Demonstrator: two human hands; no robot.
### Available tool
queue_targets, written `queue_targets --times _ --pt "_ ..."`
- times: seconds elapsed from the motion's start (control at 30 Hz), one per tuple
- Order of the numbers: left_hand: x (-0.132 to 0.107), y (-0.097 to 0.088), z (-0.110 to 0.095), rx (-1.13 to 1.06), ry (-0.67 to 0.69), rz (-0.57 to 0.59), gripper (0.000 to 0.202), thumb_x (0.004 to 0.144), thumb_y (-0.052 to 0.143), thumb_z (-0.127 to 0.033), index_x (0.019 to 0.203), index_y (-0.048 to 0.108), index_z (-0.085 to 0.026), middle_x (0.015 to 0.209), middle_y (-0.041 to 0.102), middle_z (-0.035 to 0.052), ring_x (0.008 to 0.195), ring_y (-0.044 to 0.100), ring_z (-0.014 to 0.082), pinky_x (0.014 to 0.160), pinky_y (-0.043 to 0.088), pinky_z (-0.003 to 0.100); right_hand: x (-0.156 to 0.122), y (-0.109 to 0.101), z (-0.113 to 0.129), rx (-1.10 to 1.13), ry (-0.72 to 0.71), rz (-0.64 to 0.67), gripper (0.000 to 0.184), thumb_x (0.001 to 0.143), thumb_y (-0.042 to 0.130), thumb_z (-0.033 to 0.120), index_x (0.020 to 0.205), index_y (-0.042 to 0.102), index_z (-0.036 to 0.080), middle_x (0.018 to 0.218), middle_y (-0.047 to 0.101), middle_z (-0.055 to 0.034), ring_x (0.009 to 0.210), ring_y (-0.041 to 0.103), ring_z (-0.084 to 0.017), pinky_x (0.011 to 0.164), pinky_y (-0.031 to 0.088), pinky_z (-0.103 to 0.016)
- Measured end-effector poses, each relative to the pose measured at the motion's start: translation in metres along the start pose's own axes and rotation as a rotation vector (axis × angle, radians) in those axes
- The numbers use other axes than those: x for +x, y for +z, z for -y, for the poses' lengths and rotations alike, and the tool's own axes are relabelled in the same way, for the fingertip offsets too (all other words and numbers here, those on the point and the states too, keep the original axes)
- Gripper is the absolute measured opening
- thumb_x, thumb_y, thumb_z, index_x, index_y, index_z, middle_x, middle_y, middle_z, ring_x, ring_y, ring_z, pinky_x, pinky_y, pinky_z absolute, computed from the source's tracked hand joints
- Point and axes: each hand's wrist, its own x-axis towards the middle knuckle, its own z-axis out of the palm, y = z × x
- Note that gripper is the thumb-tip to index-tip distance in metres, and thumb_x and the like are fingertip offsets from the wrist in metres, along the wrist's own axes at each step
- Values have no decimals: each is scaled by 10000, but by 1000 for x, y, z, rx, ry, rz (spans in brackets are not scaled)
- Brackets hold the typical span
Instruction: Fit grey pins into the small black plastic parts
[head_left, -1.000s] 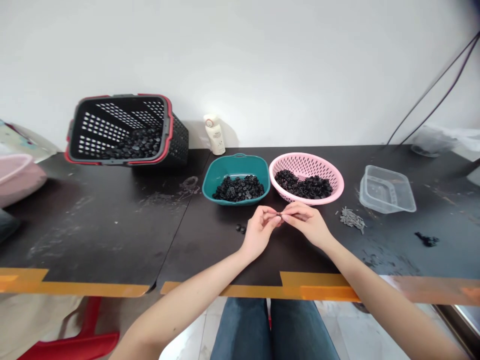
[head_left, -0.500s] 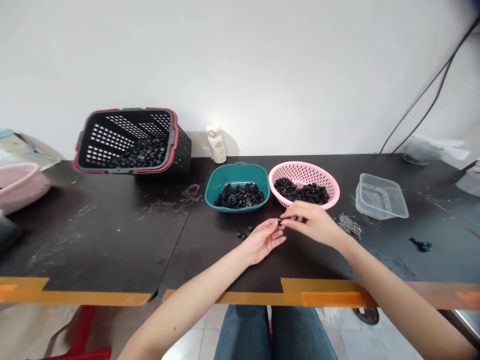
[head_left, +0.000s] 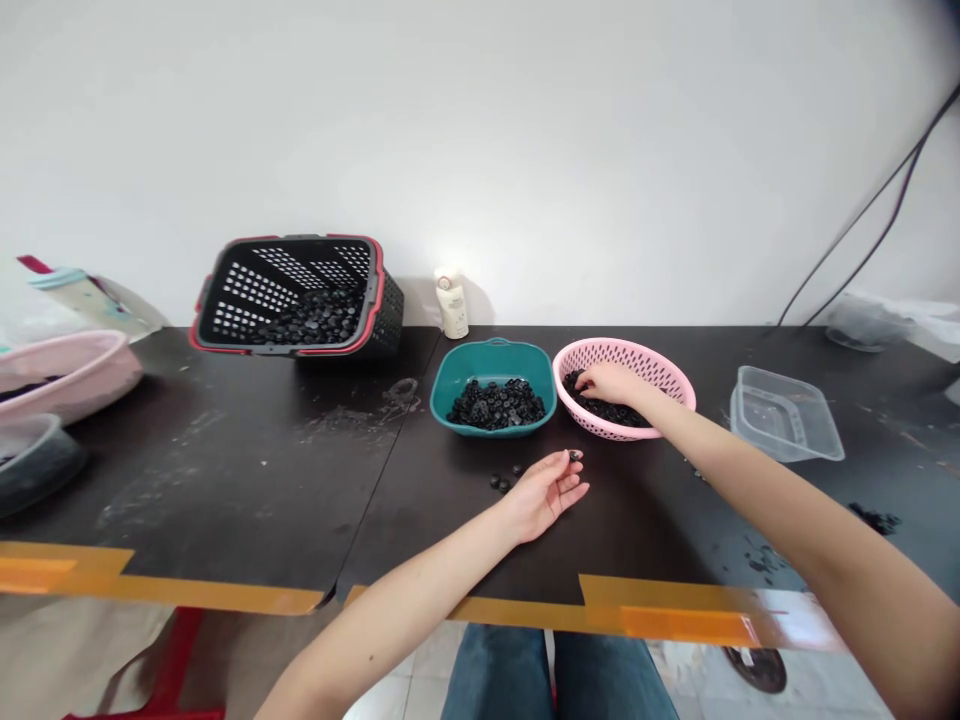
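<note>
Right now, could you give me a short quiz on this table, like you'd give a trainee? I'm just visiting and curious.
1. Which container is the right hand in?
2. True or false: the left hand is inside the teal bowl.
3. What sits at the left hand's fingertips?

Key:
1. The pink strainer.
2. False: it is in front of the bowl.
3. A small black piece.
</note>
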Motion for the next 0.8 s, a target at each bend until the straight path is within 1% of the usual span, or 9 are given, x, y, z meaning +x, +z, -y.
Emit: queue_targets --times 0.1,0.23,0.33,0.4,0.47,0.53,0.57,0.67,0.8 --pt "0 -1 1 49 8 38 133 852 613 -177 951 662 -101 794 653 22 635 622 59 788 552 264 -1 -3 3 -17 4 3 252 805 567 269 1005 717 239 952 730 -61 877 658 -229 813 471 -296" --pt "-1 1 0 75 27 61 136 842 629 -199 926 657 -97 802 647 30 631 615 64 791 551 285 -14 -22 4 33 30 -39 194 803 572 302 901 712 208 902 722 -65 850 650 -226 779 468 -298" --pt "-1 3 -1 71 75 70 155 850 620 -242 898 648 -97 795 634 31 632 605 68 769 554 288 -47 -37 13 195 43 -103 197 770 608 373 844 681 206 854 712 -41 784 646 -208 710 476 -292" --pt "-2 4 -1 75 104 85 164 852 615 -259 886 641 -101 783 617 24 630 593 65 732 554 261 -77 -40 28 324 30 -55 223 741 631 415 821 669 211 765 701 -21 705 641 -191 628 477 -277" --pt "-2 4 -1 77 106 108 161 851 615 -265 875 631 -106 775 602 18 631 588 65 697 550 237 -105 -34 47 455 -2 30 221 728 648 412 804 665 206 714 693 -14 673 642 -180 606 483 -268" --pt "-1 4 0 62 87 128 158 857 606 -271 867 620 -114 753 587 11 638 595 73 687 551 236 -124 -19 65 564 -32 62 202 733 647 382 808 670 196 684 689 -16 653 646 -178 602 494 -271" --pt "-1 3 1 50 81 130 158 862 598 -275 860 614 -118 735 577 5 640 600 77 686 552 238 -129 -11 72 622 -40 50 188 743 637 357 831 676 195 701 698 -20 662 654 -180 614 504 -278" --pt "1 2 -2 28 108 103 167 874 580 -282 842 605 -119 690 558 -7 640 609 81 690 549 232 -128 18 81 837 -25 -65 195 758 628 312 910 695 211 819 726 -31 758 685 -203 702 536 -317" --pt "2 2 -7 37 163 80 175 862 599 -288 828 605 -116 720 589 3 692 627 92 760 545 257 -115 47 77 1214 13 -160 307 714 698 336 997 695 216 942 731 -50 912 682 -241 849 531 -399"
